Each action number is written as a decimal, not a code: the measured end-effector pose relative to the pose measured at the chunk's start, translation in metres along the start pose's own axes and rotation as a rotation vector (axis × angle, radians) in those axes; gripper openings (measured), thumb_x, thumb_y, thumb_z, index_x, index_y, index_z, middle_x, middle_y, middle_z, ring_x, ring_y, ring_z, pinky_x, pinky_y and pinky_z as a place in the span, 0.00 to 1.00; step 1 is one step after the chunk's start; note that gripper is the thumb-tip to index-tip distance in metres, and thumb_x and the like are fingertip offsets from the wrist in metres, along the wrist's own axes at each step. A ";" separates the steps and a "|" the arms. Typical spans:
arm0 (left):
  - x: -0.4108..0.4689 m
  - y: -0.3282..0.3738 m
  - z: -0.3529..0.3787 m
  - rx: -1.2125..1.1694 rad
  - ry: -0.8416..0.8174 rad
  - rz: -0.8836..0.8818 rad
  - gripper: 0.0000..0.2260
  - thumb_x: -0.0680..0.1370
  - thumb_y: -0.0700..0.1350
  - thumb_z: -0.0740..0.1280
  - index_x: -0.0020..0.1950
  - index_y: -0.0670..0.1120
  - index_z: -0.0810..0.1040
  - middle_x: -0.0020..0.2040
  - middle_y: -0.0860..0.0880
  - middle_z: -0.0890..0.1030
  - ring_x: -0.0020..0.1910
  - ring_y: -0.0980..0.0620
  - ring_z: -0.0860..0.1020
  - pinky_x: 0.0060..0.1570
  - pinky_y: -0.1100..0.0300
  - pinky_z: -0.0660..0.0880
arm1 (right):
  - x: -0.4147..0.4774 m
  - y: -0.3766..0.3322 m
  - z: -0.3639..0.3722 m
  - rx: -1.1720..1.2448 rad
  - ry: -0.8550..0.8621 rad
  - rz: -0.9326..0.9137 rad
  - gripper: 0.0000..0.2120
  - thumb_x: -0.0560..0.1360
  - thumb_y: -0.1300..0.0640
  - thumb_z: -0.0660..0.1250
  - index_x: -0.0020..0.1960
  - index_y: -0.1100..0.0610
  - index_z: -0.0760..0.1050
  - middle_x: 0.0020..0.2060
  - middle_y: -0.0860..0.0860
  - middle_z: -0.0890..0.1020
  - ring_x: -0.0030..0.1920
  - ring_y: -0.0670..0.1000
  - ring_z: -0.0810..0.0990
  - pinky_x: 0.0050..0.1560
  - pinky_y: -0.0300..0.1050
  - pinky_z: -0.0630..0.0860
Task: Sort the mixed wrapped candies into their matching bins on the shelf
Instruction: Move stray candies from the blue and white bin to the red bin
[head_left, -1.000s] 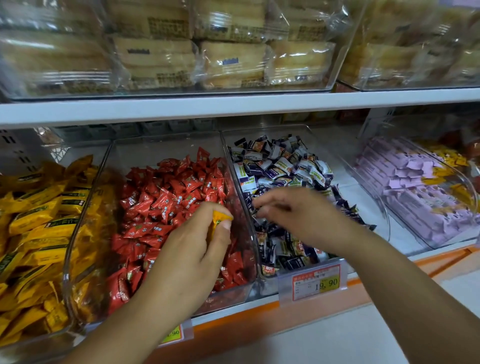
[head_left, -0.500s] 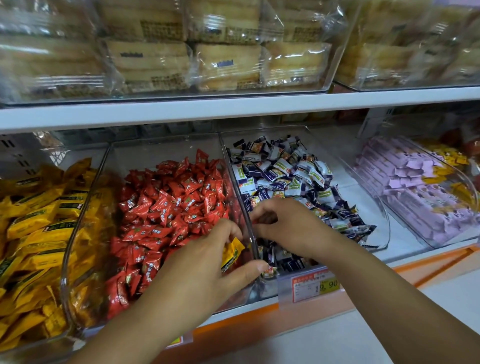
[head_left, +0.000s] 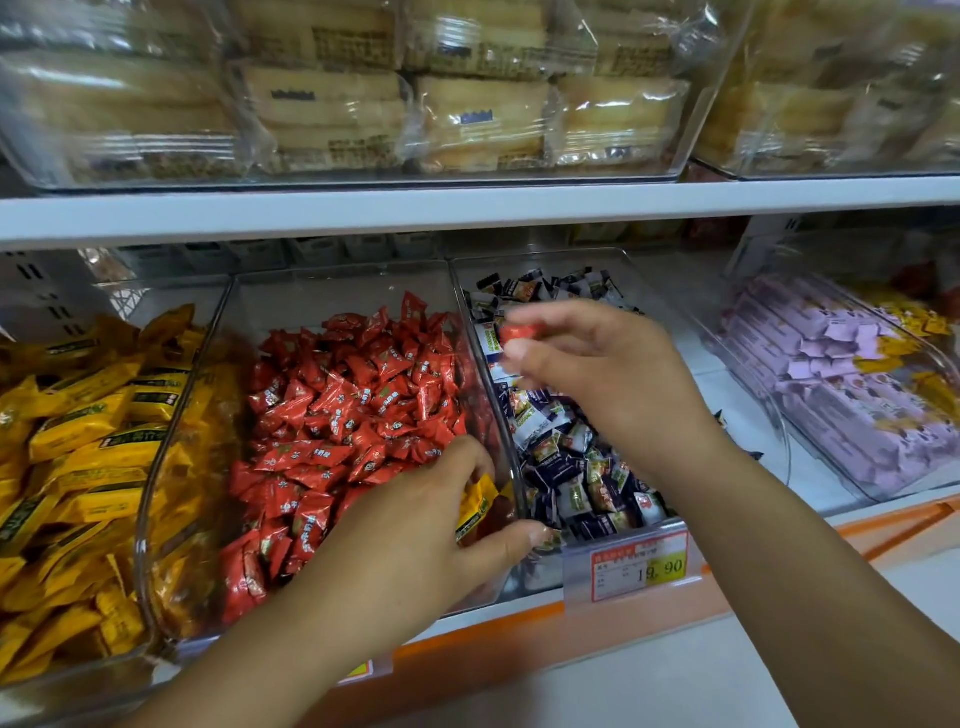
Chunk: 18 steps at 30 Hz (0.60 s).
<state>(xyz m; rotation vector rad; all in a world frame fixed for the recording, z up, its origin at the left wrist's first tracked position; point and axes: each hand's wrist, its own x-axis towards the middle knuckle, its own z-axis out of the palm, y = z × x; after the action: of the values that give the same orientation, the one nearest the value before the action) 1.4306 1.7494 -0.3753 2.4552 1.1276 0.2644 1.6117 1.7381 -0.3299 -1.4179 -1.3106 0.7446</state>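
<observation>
Clear bins stand side by side on the lower shelf. The bin of red candies (head_left: 353, 395) is in the middle, the bin of dark blue and white candies (head_left: 571, 467) to its right, and the bin of yellow candies (head_left: 88, 441) at the left. My left hand (head_left: 410, 540) is low in the red bin's front right corner and grips a yellow candy (head_left: 475, 501). Raised over the blue-and-white bin, my right hand (head_left: 602, 374) pinches a red candy (head_left: 519, 332) between thumb and fingertips.
A bin of purple wrapped bars (head_left: 841, 384) with some yellow candies stands at the right. A price tag (head_left: 641, 566) hangs on the orange shelf edge. The upper shelf (head_left: 467, 205) holds clear boxes of wrapped cakes (head_left: 483, 114) close above the bins.
My right hand has lifted out of the blue-and-white bin with a red candy pinched in it. My left hand with the yellow candy has sunk lower into the red bin's front.
</observation>
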 end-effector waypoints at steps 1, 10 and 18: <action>0.001 0.000 0.000 -0.006 0.001 0.001 0.23 0.67 0.74 0.55 0.52 0.60 0.63 0.31 0.51 0.68 0.30 0.56 0.68 0.29 0.61 0.60 | 0.000 -0.005 0.001 -0.002 -0.077 -0.005 0.15 0.73 0.53 0.71 0.60 0.46 0.78 0.46 0.45 0.85 0.45 0.41 0.83 0.51 0.37 0.78; 0.004 0.002 0.001 0.011 0.010 -0.021 0.24 0.66 0.75 0.52 0.48 0.57 0.63 0.31 0.50 0.69 0.28 0.54 0.67 0.30 0.57 0.64 | -0.004 0.008 -0.038 -0.851 -0.562 0.408 0.39 0.67 0.35 0.71 0.73 0.33 0.57 0.72 0.42 0.67 0.66 0.46 0.71 0.60 0.40 0.69; 0.003 0.004 0.003 0.032 0.018 0.008 0.24 0.67 0.74 0.50 0.48 0.57 0.62 0.32 0.50 0.69 0.30 0.54 0.68 0.30 0.60 0.62 | -0.003 0.030 -0.017 -0.926 -0.714 0.381 0.42 0.65 0.40 0.76 0.70 0.30 0.53 0.70 0.48 0.58 0.62 0.54 0.74 0.58 0.48 0.75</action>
<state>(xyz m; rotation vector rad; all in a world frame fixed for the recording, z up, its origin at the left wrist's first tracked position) 1.4356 1.7485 -0.3760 2.4912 1.1376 0.2729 1.6364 1.7346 -0.3539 -2.3015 -2.1312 1.0069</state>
